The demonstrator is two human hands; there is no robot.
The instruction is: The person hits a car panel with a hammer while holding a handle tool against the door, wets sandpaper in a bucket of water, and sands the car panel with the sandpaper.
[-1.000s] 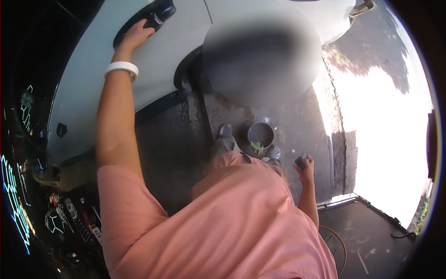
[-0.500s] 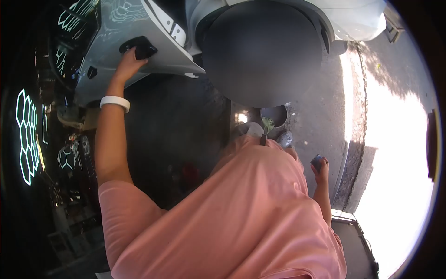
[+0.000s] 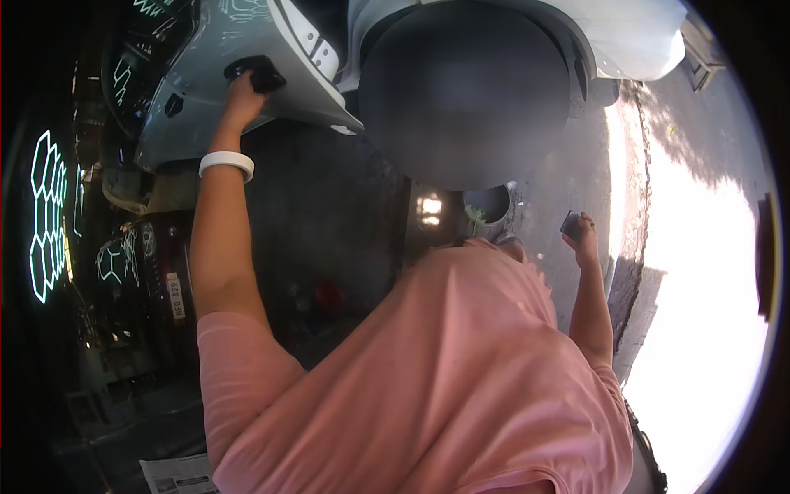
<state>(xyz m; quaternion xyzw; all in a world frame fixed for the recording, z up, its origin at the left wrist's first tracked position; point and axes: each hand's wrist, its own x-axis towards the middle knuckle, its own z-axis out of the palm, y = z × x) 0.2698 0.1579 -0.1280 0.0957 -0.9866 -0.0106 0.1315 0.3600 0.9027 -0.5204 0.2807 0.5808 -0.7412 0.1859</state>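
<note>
My left hand (image 3: 245, 100), with a white band (image 3: 226, 163) on its wrist, reaches up at the upper left. Its fingers are closed on a black door handle (image 3: 262, 74) set in a silver-grey car door (image 3: 193, 78); the fingertips are partly hidden. Lower on the door is a small dark opening (image 3: 174, 104). At the right, my right hand (image 3: 587, 237) is out beside my body, closed around a small dark rectangular block (image 3: 569, 224). What kind of block it is, I cannot make out.
A large, blurred dark round shape (image 3: 465, 99) fills the upper middle, with pale car bodywork (image 3: 634, 37) beside it. A round dark container (image 3: 487, 203) and a small green plant (image 3: 475, 216) are below. Newspaper (image 3: 181, 475) lies at the lower left; sunlit ground (image 3: 699, 313) is at right.
My left hand and the car door have shifted slightly up and right in view, the hand still on the handle. My right hand has risen and moved outward with the block.
</note>
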